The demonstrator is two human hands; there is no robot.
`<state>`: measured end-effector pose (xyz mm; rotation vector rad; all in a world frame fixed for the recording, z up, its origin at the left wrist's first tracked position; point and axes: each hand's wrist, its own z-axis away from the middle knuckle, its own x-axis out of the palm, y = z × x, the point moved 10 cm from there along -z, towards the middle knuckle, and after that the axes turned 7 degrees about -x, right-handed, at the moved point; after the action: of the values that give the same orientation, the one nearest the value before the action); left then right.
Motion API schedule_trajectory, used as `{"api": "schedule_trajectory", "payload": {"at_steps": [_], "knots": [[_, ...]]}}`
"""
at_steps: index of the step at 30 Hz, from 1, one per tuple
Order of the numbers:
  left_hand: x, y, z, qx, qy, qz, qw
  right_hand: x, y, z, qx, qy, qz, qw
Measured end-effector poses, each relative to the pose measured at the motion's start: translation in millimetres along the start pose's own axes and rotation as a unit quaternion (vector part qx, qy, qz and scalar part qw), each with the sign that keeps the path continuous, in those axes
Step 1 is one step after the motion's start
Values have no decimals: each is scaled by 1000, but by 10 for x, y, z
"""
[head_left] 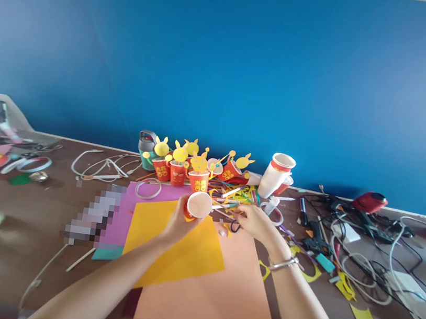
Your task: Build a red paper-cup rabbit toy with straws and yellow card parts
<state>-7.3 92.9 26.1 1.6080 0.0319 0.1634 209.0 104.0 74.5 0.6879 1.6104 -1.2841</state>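
Nearest the body: a peach sheet (209, 296) lies flat on the brown table (46, 204), with a yellow sheet (159, 231) over its far left part
Left hand (178, 221): closed round the side of a paper cup (199, 205), above the yellow sheet
Cup axis: tilted, the open mouth turned up and toward the wearer, the base hidden underneath
Right hand (258, 228): to the right of the cup, about level with it and apart from it, palm down, fingertips bunched; whether they grip anything, I cannot tell
Gap between hands: short, running sideways; the left hand has the cup, the right is nearer a dark loop (234, 231) just below its fingertips
Row beyond: red cups with yellow paper heads, one (198, 182) almost straight behind the held cup
Cup stack (272, 181): white, leaning, beyond the right hand
Farthest: blue wall (226, 66)
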Motion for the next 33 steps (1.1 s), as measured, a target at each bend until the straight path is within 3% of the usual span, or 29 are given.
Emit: {"api": "schedule_trajectory", "payload": {"at_steps": [4,7,10,14,17,21,24,28,33], "knots": [[1,16,-9,8,-6,0,1000,156,-4,-81,22,28,6,999],[6,38,-14,22,-17,-2,1000,205,-36,-113,23,67,-1,998],[-2,52,-16,36,-16,-35,999,224,-73,-116,12,67,-12,998],[-9,74,-10,52,-11,-83,995,71,-63,-40,-1,56,-34,998],[-7,97,-8,79,-8,-130,988,-106,-93,68,-46,34,-135,989],[-1,120,-13,128,-7,-163,978,-211,-163,285,-72,-59,-251,964],[10,107,-12,146,-11,-175,974,-190,-241,431,-65,-113,-211,969],[71,126,42,185,-34,-202,961,-243,-389,452,-55,-47,-101,992],[189,212,173,276,-68,-249,926,-186,-658,446,-102,-4,-8,995]]}}
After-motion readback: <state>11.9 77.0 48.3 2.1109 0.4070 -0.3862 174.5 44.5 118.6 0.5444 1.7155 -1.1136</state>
